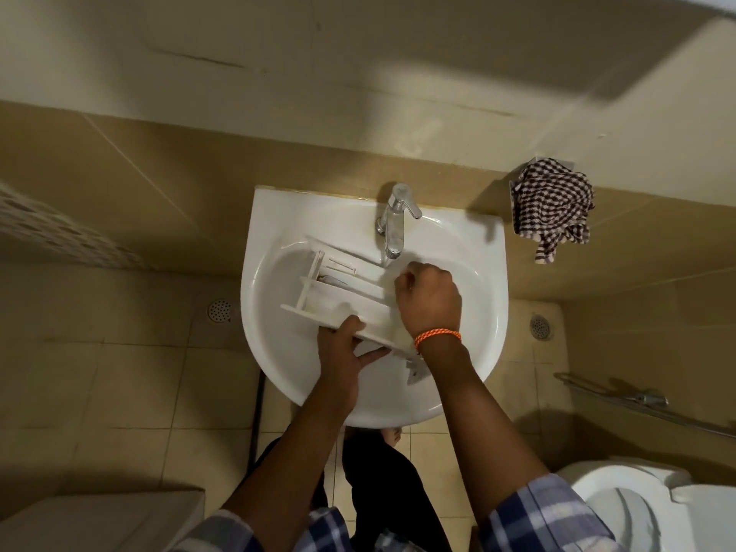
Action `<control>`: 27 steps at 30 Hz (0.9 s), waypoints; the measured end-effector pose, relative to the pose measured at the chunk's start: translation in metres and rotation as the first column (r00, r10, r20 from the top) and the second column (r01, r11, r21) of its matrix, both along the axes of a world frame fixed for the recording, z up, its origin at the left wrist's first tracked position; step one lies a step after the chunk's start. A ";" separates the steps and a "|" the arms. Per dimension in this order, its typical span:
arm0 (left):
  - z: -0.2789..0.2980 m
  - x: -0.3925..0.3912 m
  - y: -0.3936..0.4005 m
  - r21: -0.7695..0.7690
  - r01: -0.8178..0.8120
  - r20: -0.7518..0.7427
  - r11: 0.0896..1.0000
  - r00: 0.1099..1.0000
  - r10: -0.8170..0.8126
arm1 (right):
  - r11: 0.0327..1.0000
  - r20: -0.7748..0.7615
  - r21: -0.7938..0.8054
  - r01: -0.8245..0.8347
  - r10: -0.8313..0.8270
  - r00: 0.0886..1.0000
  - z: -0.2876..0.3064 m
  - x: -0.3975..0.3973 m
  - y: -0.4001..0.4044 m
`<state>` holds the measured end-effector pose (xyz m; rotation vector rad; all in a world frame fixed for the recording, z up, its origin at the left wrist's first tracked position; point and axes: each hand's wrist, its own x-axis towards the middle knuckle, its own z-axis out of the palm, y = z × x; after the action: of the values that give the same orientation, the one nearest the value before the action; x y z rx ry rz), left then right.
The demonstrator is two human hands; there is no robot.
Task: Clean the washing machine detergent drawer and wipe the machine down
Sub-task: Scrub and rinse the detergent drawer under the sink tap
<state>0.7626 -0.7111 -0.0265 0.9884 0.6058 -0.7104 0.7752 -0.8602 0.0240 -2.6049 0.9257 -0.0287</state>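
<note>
Left fingers [368,355] spread flat under the near edge, thumb over the top, pinching the detergent drawer [342,296] and holding it tilted inside the sink [278,352]. Left hand [344,352] steadying from the front wall of the tray. Right fingers curled tight into a fist over the drawer's right end, just below the tap [394,225]; possibly rubbing at a compartment or clutching something small, but hidden under the knuckles of the right hand [428,300]. Orange band on that wrist. No water plainly visible from the spout.

Rinsing and scrubbing stage, by the look of it; machine wipe-down not yet begun. Next: keep the left pinch firm, work the right fist along each compartment, then turn the tray to drain. Checked cloth [551,209] hanging on the wall, right of the sink, within reach for the wiping.
</note>
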 end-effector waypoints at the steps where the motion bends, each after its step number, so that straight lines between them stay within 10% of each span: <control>1: 0.006 0.001 0.004 0.070 0.004 0.043 0.998 0.999 -0.007 | 0.999 0.049 -0.036 0.034 -0.032 0.998 0.003 0.000 -0.003; 5: 0.024 0.009 0.019 0.269 0.033 0.217 0.963 0.972 -0.094 | 0.996 0.235 -0.063 0.069 -0.052 0.971 0.021 0.015 -0.016; 15: 0.062 0.050 0.031 0.793 0.090 0.112 0.602 0.951 -0.290 | 0.999 0.108 0.004 0.034 -0.035 0.994 0.047 0.060 -0.005; 22: 0.078 0.057 0.029 0.592 0.153 -0.028 0.792 0.985 -0.170 | 1.000 0.054 0.022 -0.021 0.020 0.998 0.052 0.068 0.001; 27: 0.075 0.052 0.026 0.477 0.169 -0.091 0.863 0.986 -0.143 | 0.896 0.123 0.445 0.004 -0.066 0.990 0.045 0.039 -0.031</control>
<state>0.8144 -0.6850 0.0484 1.5024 0.7775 -0.7455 0.8140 -0.8911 0.0685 -2.1347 0.8183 -0.0027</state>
